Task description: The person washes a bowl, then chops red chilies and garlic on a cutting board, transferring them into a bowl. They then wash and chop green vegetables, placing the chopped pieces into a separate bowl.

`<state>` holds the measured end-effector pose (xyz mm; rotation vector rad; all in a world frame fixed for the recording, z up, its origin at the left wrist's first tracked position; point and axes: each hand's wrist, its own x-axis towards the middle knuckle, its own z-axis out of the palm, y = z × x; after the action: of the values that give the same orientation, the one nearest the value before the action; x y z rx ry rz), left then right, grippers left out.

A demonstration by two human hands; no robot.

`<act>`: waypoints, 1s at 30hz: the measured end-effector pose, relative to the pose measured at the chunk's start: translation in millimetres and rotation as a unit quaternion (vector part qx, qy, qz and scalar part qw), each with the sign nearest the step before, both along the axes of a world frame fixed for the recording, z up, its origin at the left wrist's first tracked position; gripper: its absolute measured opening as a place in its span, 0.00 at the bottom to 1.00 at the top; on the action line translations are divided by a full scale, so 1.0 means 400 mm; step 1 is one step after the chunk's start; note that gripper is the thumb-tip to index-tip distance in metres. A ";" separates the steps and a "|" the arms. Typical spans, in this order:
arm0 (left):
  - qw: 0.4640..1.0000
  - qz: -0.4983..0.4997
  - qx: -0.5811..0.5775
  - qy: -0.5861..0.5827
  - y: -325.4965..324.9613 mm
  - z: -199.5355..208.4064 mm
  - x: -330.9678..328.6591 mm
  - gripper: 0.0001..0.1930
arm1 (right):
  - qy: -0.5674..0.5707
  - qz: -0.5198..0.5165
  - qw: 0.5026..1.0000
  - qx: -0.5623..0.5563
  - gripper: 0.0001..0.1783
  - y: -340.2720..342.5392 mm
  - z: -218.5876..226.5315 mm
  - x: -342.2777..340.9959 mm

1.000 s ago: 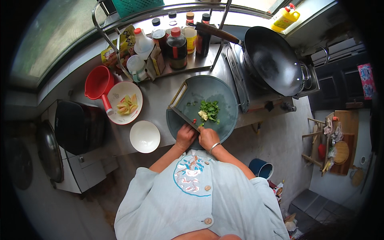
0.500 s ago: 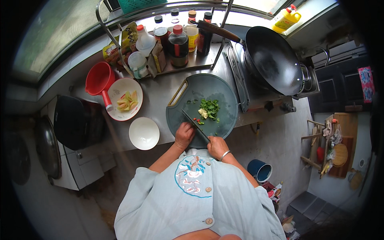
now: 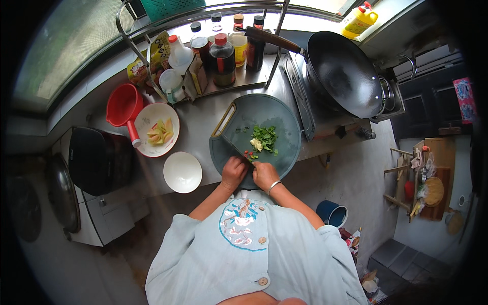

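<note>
On the grey-green cutting board [image 3: 282, 109] near the counter's front edge, my right hand [image 3: 266, 176] is wrapped round the handle of a kitchen knife [image 3: 238, 151]. The blade points away to the left and is seen nearly edge-on. Just left of it, my left hand [image 3: 233, 172] rests on the board with curled fingers; whatever they press on is hidden. Beyond the hands lie chopped green leaves [image 3: 265, 136], pale garlic pieces [image 3: 256, 145] and small red and green chilli pieces [image 3: 250, 154].
An empty white bowl [image 3: 182, 172] stands left of the board. Behind it are a plate [image 3: 158, 110] of pale cut pieces and a red ladle [image 3: 125, 104]. Bottles [image 3: 224, 60] stand on a metal rack. A black wok [image 3: 343, 71] sits on the stove at right.
My right hand has moved slightly up and left with the knife, closer to my left hand. The left hand stays almost in place. The whole view has shifted a little.
</note>
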<state>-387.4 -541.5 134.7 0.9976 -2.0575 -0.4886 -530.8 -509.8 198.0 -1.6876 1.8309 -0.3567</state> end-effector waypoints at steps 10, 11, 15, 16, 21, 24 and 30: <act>0.999 0.036 0.022 0.016 0.026 0.072 0.036 0.17 | -0.023 -0.009 0.998 -0.054 0.12 0.083 0.054 -0.040; 0.999 0.037 0.022 0.016 0.030 0.062 0.040 0.17 | -0.014 -0.004 0.999 -0.043 0.12 0.090 0.058 -0.038; 1.000 0.012 0.005 0.000 0.026 0.023 0.033 0.17 | 0.018 0.005 1.000 -0.014 0.11 0.105 0.066 -0.025; 1.000 0.006 0.003 -0.009 0.024 0.021 0.033 0.18 | 0.024 0.003 1.000 -0.010 0.10 0.107 0.066 -0.023; 1.000 0.000 0.010 -0.024 0.025 0.000 0.031 0.20 | 0.057 0.024 0.998 0.021 0.09 0.108 0.059 -0.017; 0.999 -0.006 0.011 -0.030 0.019 0.000 0.028 0.21 | 0.076 0.024 0.995 0.055 0.06 0.100 0.073 -0.011; 1.000 -0.016 0.019 -0.008 0.018 -0.017 0.032 0.19 | 0.051 0.010 0.995 0.080 0.05 0.065 0.058 0.004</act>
<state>-374.4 -534.4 127.9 0.9962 -2.0871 -0.5402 -529.0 -483.7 221.3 -1.6378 1.8610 -0.1141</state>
